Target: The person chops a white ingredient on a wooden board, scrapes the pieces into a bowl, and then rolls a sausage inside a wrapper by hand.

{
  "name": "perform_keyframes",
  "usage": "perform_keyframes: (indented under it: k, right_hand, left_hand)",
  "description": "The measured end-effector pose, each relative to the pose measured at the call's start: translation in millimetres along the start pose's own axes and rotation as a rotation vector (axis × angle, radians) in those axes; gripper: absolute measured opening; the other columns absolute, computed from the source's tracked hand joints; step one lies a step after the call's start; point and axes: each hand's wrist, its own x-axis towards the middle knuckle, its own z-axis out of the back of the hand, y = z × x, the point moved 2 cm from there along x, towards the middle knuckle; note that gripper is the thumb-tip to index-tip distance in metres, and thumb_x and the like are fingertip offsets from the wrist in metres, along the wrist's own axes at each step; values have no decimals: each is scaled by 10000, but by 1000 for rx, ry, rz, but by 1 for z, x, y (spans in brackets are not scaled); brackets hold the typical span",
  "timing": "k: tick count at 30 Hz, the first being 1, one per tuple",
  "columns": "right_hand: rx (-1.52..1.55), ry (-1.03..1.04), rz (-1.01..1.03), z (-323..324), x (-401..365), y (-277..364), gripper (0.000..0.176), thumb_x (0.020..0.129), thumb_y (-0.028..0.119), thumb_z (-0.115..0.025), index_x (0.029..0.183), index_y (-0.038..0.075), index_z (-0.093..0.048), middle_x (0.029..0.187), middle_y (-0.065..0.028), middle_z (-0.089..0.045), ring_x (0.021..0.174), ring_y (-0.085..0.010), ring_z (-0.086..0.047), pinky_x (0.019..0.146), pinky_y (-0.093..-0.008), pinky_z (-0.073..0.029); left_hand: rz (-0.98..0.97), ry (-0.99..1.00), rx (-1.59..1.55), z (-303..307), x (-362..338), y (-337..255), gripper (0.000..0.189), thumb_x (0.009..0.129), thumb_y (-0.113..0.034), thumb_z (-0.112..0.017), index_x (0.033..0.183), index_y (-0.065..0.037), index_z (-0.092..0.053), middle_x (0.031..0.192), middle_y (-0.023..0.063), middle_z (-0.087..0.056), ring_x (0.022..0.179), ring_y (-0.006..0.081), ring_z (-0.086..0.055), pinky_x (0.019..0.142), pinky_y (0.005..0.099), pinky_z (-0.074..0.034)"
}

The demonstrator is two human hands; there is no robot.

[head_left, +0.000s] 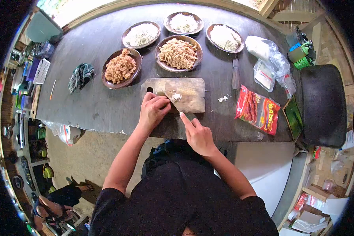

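My right hand point(200, 135) grips a knife point(174, 104), its index finger stretched along the top of the blade. The blade lies over the wooden cutting board point(194, 88), close to the fingertips of my left hand point(155, 111). Those fingers are curled and pressed together at the board's near left part; whatever they hold is hidden beneath them. A small heap of white chopped bits point(176, 96) sits on the board just beyond the blade. More white bits point(223, 98) lie on the table to the right of the board.
Brown chopped food fills two plates point(137, 65) point(200, 55); three plates point(158, 27) point(201, 24) point(242, 41) behind hold white shreds. Right: another knife point(235, 74), a red sausage packet point(257, 110), plastic bags point(269, 53), a black chair point(324, 106). Left: a checked cloth point(81, 77). A person point(63, 196) sits lower left.
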Motion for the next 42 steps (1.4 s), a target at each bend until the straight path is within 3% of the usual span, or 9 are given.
perform_keyframes:
  k: [5, 18, 23, 42]
  right_hand:
    - [24, -23, 4, 1, 7, -4, 593, 948, 90, -622, 1520, 170, -488, 811, -114, -562, 592, -331, -642, 539, -452, -548]
    - [-21, 17, 27, -1, 4, -1, 598, 948, 106, -623, 1525, 165, -477, 834, -133, -561, 591, -344, -658, 532, -460, -562]
    - [35, -21, 13, 3, 4, -6, 593, 948, 104, -622, 1522, 161, -481, 828, -128, -562, 591, -345, -657, 532, -464, -561]
    - [-31, -9, -5, -2, 4, 0, 626, 930, 97, -619, 1532, 172, -465, 850, -122, -565, 591, -338, -659, 522, -458, -557]
  left_hand:
    - [-80, -26, 51, -1, -1, 4, 149, 738, -116, -816, 876, -97, -763, 952, 15, -764, 853, 248, -592, 830, 359, -515]
    - [-16, 24, 55, 0, 0, 3, 172, 717, -129, -836, 875, -98, -776, 972, 6, -779, 852, 245, -594, 809, 356, -529]
    - [3, 12, 20, 2, 0, 2, 168, 709, -119, -837, 864, -97, -775, 911, 6, -776, 807, 238, -592, 769, 349, -532]
    - [-17, 16, 29, 2, -1, 3, 168, 719, -124, -836, 877, -109, -782, 939, 8, -780, 817, 232, -596, 789, 344, -532]
